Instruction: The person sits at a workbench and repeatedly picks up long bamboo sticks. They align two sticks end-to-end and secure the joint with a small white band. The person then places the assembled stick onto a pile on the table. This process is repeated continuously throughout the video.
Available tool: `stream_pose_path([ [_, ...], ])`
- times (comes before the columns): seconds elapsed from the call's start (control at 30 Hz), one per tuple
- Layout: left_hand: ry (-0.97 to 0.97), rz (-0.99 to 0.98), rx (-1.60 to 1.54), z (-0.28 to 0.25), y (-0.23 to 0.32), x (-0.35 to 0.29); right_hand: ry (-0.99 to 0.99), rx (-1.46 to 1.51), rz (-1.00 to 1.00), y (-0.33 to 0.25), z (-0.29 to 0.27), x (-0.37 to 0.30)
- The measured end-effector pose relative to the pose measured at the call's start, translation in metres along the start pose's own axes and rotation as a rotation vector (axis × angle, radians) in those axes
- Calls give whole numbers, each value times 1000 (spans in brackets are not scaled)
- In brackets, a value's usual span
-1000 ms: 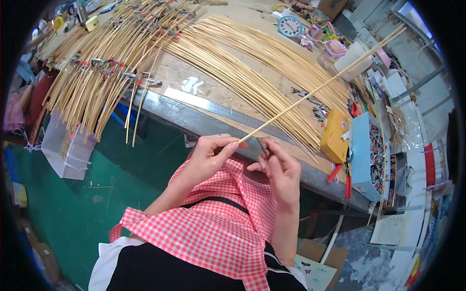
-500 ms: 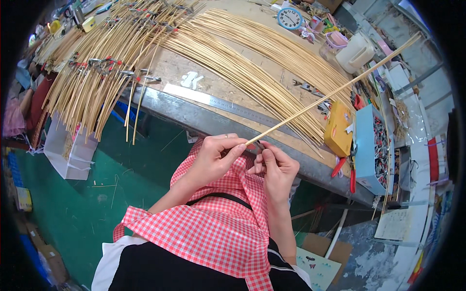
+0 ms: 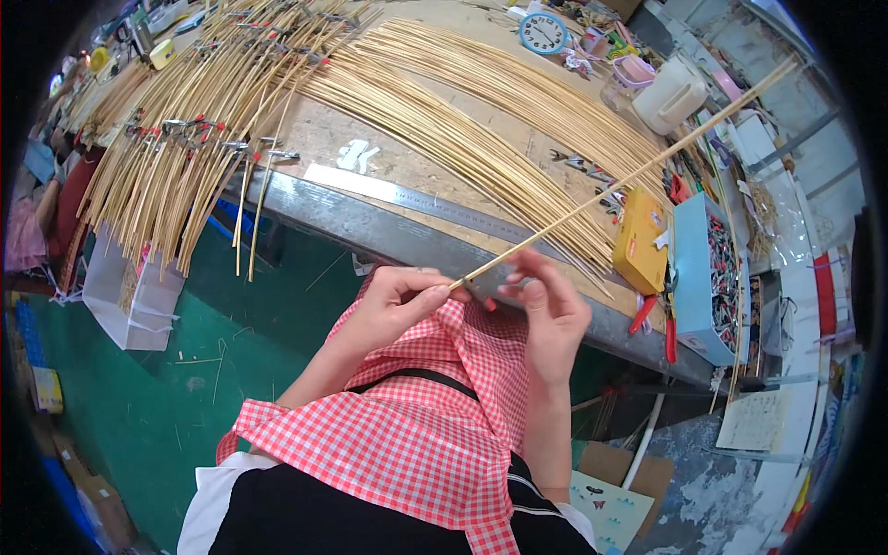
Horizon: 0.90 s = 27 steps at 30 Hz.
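Note:
My left hand (image 3: 400,303) pinches the near end of a long, thin bamboo strip (image 3: 592,201) between thumb and fingers. The strip slants up and away to the far right. Close to its pinched end sits a small metal clip (image 3: 489,302) with a red tip, partly hidden behind the strip. My right hand (image 3: 552,310) is just right of that end, off the strip, its fingers loosely bent and apart and slightly blurred. Nothing shows in it.
Long bamboo strips (image 3: 444,139) lie across the workbench beside a steel ruler (image 3: 435,203). Clipped bundles (image 3: 176,176) overhang the left edge. A yellow box (image 3: 640,242), red-handled pliers (image 3: 670,335) and a blue box of clips (image 3: 696,277) stand at the right. A white bin (image 3: 129,296) is lower left.
My right hand has moved off the strip's near end to the right, its fingers spreading. The clip by that end now shows. My left hand has shifted slightly left, still pinching the strip.

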<state>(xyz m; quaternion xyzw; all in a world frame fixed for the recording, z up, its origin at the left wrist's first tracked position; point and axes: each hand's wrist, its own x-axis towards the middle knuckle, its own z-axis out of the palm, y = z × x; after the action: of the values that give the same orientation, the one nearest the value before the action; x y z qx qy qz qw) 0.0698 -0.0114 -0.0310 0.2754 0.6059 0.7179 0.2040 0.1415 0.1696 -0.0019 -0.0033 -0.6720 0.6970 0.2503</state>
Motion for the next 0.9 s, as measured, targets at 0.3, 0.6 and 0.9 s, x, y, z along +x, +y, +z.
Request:
stream_pose_path([
  [0.3,-211,12,62,-45,-10,-20,20,341,99,-4,4,0],
  [0.6,96,515,680,5,55,6,-67,-6,-19,23,48,-22],
  [0.9,124,465,661,-1,52,2,-272,-144,26,9,34,-11],
])
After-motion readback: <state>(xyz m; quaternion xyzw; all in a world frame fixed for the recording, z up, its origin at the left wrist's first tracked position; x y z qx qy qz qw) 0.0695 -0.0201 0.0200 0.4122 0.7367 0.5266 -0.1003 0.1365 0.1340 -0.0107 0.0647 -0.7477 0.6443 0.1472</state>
